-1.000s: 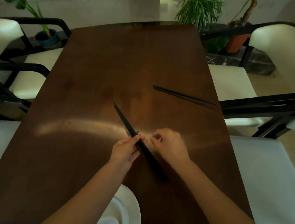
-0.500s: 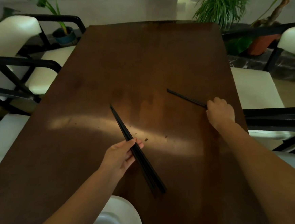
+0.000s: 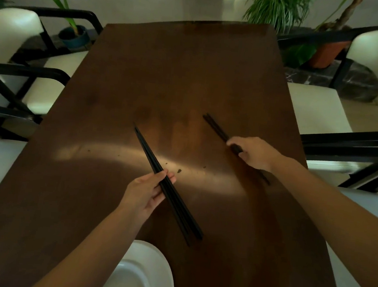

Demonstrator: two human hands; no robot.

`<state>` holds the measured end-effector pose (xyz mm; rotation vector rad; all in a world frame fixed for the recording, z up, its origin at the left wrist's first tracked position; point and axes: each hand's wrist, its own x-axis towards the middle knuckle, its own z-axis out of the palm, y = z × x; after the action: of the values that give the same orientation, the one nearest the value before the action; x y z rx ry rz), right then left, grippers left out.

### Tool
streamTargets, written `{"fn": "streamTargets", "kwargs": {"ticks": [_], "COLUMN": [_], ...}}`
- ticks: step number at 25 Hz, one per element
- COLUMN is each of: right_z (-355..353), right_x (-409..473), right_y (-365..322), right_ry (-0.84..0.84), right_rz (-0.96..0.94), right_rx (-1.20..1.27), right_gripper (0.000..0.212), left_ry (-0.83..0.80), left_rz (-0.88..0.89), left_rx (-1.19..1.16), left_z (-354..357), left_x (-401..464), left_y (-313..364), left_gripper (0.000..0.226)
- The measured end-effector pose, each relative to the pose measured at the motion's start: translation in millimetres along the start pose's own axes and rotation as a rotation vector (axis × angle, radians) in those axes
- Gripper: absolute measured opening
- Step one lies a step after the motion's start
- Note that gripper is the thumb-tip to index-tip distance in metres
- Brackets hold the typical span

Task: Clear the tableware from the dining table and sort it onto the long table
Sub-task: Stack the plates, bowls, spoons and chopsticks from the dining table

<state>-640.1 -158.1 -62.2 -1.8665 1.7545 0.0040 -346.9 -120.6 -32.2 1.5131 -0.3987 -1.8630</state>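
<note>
On the dark brown dining table (image 3: 188, 80) my left hand (image 3: 148, 191) grips a bundle of black chopsticks (image 3: 148, 150) near their middle; the tips point away to the upper left and the thick ends reach toward me. My right hand (image 3: 256, 152) is closed on a second pair of black chopsticks (image 3: 214, 127) on the right side of the table, tips pointing up-left. A white plate (image 3: 151, 260) with a white bowl (image 3: 127, 281) on it sits at the near table edge, under my left forearm.
White-cushioned chairs with black frames (image 3: 24, 71) stand along both long sides of the table. Potted plants (image 3: 278, 7) stand beyond the far end on the floor. Small dark crumbs (image 3: 178, 171) lie on the tabletop between my hands.
My right hand left the first bundle, reached right to the second pair of chopsticks, closed on it and pulled it nearer. My left hand stays on its bundle.
</note>
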Motion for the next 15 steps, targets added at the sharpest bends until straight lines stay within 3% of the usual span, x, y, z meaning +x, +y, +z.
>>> {"fn": "streamTargets", "kwargs": {"ticks": [2,7,8,12,15], "right_z": [-0.8,-7.8,-9.3,-6.9,-15.9], "right_x": [-4.7,-19.7,-23.5,-34.8,-46.9], "right_y": [-10.5,-50.4,-58.1,-82.3,-105.6], "right_ry": [-0.028,-0.064,-0.049,0.213,0.546], "right_rz": [0.024,0.002,-0.069,-0.308,-0.399], "right_rx": [0.148,0.800,0.735,-0.108,-0.256], "right_gripper": [0.019,0.017,0.017,0.021,0.018], "left_ry": [-0.006,-0.024,-0.025,-0.010,-0.013], "left_rz": [0.005,0.006,0.002,-0.020,0.000], "left_rx": [0.014,-0.006,-0.018,-0.038,-0.019], "left_z": [-0.4,0.3,0.9,2.6,4.0], "left_x": [-1.6,-4.7,-5.1,-7.8,-10.4], "left_y": [-0.6,-1.0,-1.2,-3.5,-3.4], "left_gripper": [0.015,0.013,0.013,0.011,0.011]}}
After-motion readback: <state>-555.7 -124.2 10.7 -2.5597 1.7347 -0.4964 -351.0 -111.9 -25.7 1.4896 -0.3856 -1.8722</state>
